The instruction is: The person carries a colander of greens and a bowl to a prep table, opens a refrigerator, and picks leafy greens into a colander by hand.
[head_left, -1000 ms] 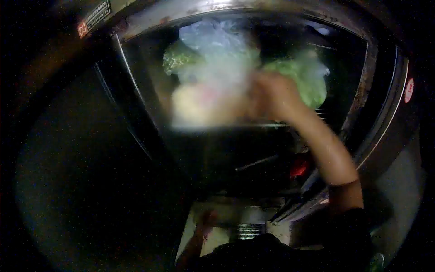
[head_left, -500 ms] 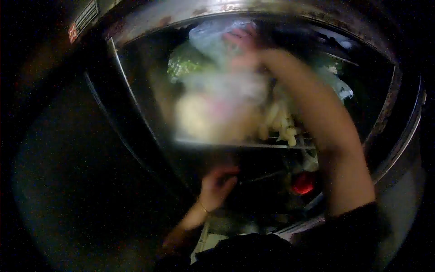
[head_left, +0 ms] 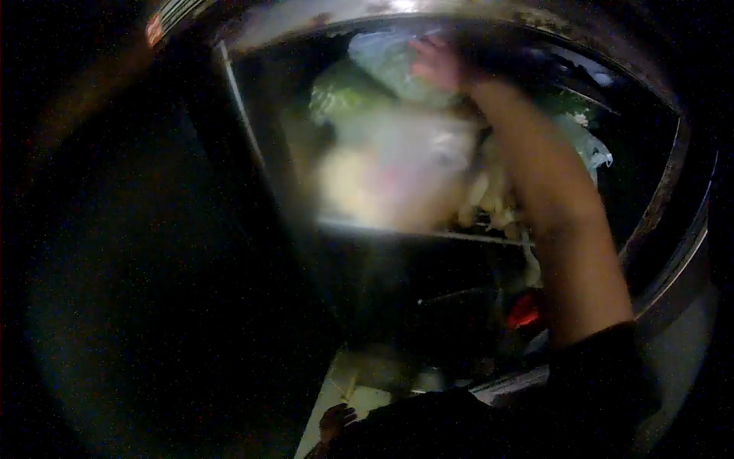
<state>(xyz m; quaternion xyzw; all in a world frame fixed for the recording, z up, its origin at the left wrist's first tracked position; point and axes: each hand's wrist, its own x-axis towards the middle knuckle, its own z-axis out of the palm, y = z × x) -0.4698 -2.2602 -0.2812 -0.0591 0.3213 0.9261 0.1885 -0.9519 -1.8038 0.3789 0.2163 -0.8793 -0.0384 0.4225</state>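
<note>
Reaching far into a dark cabinet, my right hand [head_left: 437, 64] has its fingers apart on a pale, bluish plastic bag [head_left: 386, 57] at the back of a shelf. A green bag [head_left: 336, 98] lies to its left. Nearer the shelf's front edge is a blurred cream and pink bundle [head_left: 378, 180], with yellowish pieces [head_left: 489, 199] on its right. Low in the view, my left hand [head_left: 338, 421] hangs near my body, small and dim, with its fingers curled; whether it holds anything is too dark to tell.
A pale shelf edge [head_left: 428, 232] crosses below the bags. A whitish-green bag [head_left: 589, 149] sits to the right of my forearm, and a red object [head_left: 524, 310] lies lower down. The cabinet's metal rim [head_left: 397, 8] curves across the top.
My right hand has moved from above the front items to the bag at the back. My left hand came up below the shelf, then dropped back down towards my body.
</note>
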